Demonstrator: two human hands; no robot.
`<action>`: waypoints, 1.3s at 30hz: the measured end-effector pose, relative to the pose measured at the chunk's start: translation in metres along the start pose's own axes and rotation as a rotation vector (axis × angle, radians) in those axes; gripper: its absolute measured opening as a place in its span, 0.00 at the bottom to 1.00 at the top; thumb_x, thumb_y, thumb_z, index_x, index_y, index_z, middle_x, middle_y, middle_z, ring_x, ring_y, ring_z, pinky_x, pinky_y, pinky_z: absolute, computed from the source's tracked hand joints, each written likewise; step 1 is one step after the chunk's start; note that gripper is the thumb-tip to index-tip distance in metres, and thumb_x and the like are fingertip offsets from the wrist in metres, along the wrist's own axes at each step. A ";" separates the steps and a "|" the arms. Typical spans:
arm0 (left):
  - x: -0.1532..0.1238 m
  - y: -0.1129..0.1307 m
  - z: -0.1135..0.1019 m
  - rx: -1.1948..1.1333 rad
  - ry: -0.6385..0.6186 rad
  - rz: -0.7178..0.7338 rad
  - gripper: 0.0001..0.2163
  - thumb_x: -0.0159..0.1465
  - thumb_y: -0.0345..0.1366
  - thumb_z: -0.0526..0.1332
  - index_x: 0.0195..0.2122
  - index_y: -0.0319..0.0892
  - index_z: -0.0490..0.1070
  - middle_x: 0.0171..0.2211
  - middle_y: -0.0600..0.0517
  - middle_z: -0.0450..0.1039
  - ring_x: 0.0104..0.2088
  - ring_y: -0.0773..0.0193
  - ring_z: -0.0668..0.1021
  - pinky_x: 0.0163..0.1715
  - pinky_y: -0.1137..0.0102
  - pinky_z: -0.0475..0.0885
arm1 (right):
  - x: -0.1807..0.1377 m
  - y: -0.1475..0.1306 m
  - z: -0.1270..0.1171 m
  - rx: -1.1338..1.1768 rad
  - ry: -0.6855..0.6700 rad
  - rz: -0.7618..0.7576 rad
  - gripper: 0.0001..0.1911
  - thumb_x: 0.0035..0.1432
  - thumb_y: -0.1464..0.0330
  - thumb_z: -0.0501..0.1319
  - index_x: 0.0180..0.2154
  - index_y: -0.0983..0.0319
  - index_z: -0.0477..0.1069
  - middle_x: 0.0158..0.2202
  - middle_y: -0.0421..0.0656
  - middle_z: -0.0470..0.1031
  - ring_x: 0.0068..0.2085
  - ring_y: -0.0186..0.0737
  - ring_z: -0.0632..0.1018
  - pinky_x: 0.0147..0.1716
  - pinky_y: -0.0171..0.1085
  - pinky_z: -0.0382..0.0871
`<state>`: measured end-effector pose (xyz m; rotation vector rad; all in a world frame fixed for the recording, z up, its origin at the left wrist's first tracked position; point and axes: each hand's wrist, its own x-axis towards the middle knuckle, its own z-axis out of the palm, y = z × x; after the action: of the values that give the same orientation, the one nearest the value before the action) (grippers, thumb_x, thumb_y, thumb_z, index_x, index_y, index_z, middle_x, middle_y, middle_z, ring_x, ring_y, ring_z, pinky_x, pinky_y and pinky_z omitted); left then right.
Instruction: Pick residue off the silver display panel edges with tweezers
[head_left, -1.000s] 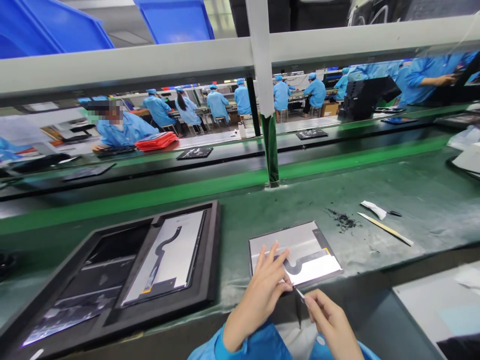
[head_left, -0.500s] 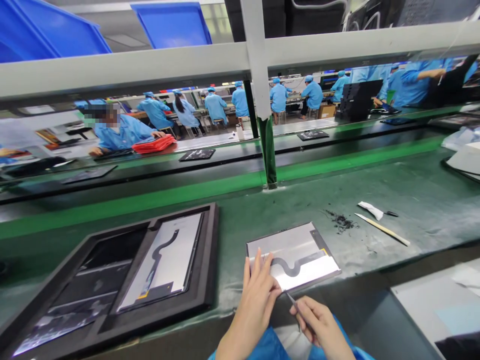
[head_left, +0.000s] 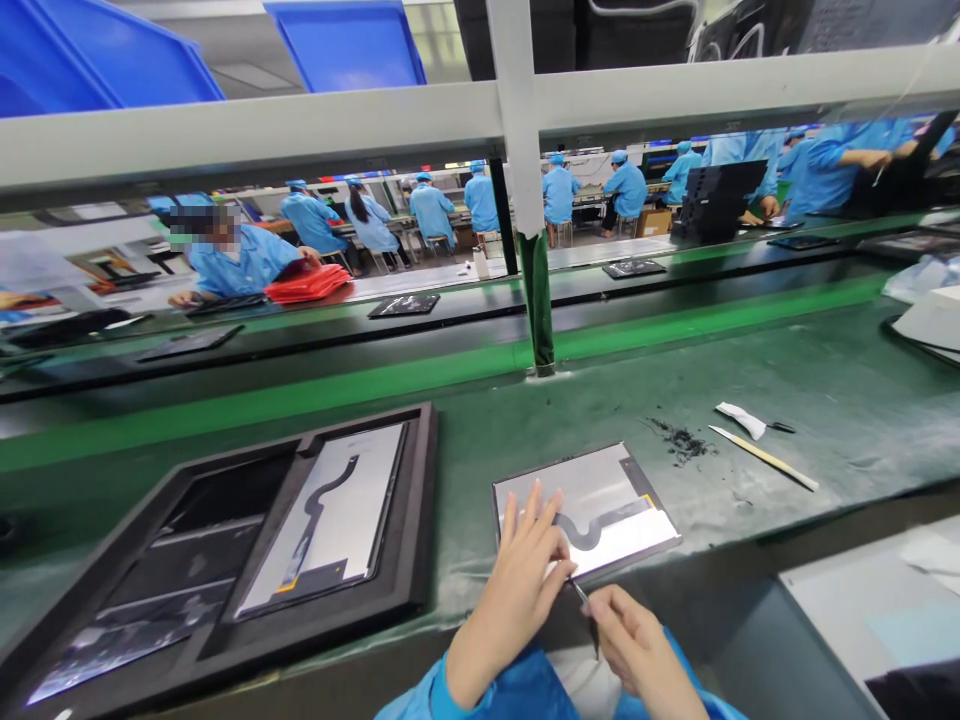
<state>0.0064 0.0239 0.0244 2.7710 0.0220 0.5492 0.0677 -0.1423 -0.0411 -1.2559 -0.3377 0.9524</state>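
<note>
A silver display panel [head_left: 600, 490] with a curved black flex cable lies on the green bench mat near the front edge. My left hand [head_left: 525, 580] rests flat on the panel's near left part, fingers stretched out, thumb by its front edge. My right hand [head_left: 637, 640] is closed in a pinch on a thin metal tool [head_left: 581, 592], whose tip meets the panel's front edge beside my left thumb.
A black foam tray [head_left: 420, 520] at the left holds another panel [head_left: 337, 510]. Black scrapings [head_left: 679, 437], a pale stick [head_left: 765, 458] and a white scrap [head_left: 739, 418] lie to the right. Beyond the white post [head_left: 525, 150] runs a conveyor; people in blue work behind it.
My right hand drew back toward me, then shifted slightly; the tool tip stays at the panel's front edge. My left hand slid a little on the panel, fingers spread again.
</note>
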 end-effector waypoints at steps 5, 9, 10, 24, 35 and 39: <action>-0.040 -0.011 -0.011 0.040 0.122 -0.022 0.17 0.73 0.37 0.54 0.62 0.45 0.61 0.62 0.44 0.68 0.66 0.51 0.63 0.62 0.45 0.62 | -0.003 -0.008 0.003 -0.024 -0.005 0.068 0.35 0.43 0.34 0.62 0.27 0.61 0.66 0.13 0.28 0.55 0.14 0.23 0.48 0.14 0.30 0.36; -0.062 -0.011 -0.012 0.113 0.160 0.039 0.26 0.71 0.44 0.57 0.67 0.43 0.56 0.61 0.43 0.69 0.62 0.51 0.69 0.59 0.53 0.69 | -0.010 -0.027 0.003 -0.065 -0.008 0.139 0.38 0.42 0.33 0.61 0.29 0.63 0.71 0.13 0.28 0.53 0.14 0.25 0.49 0.13 0.30 0.37; -0.064 -0.010 -0.010 0.125 0.173 0.040 0.26 0.71 0.43 0.57 0.68 0.43 0.55 0.61 0.43 0.69 0.61 0.52 0.70 0.58 0.55 0.71 | -0.011 -0.030 0.002 -0.062 -0.005 0.147 0.38 0.42 0.33 0.61 0.29 0.63 0.71 0.12 0.28 0.53 0.14 0.25 0.49 0.13 0.30 0.37; -0.062 0.005 0.006 0.143 0.246 -0.029 0.21 0.70 0.32 0.57 0.64 0.41 0.61 0.59 0.43 0.71 0.60 0.51 0.72 0.57 0.56 0.73 | -0.019 -0.039 -0.010 -0.023 0.120 0.142 0.34 0.45 0.37 0.64 0.28 0.63 0.72 0.14 0.28 0.50 0.17 0.24 0.47 0.16 0.28 0.36; -0.061 0.006 0.006 0.115 0.264 -0.039 0.21 0.69 0.30 0.57 0.64 0.41 0.61 0.60 0.43 0.70 0.61 0.51 0.72 0.58 0.55 0.72 | -0.022 -0.061 -0.022 -0.063 0.178 0.136 0.35 0.44 0.37 0.65 0.29 0.65 0.73 0.15 0.28 0.50 0.18 0.24 0.48 0.17 0.29 0.38; -0.061 0.007 0.006 0.124 0.268 -0.032 0.21 0.69 0.30 0.56 0.64 0.41 0.61 0.60 0.43 0.70 0.61 0.52 0.72 0.58 0.56 0.72 | -0.025 -0.069 -0.022 -0.060 0.253 0.092 0.34 0.44 0.38 0.65 0.28 0.65 0.73 0.16 0.28 0.49 0.19 0.24 0.47 0.18 0.29 0.37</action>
<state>-0.0480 0.0112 -0.0008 2.7878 0.1660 0.9352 0.0975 -0.1759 0.0213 -1.4390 -0.1114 0.8537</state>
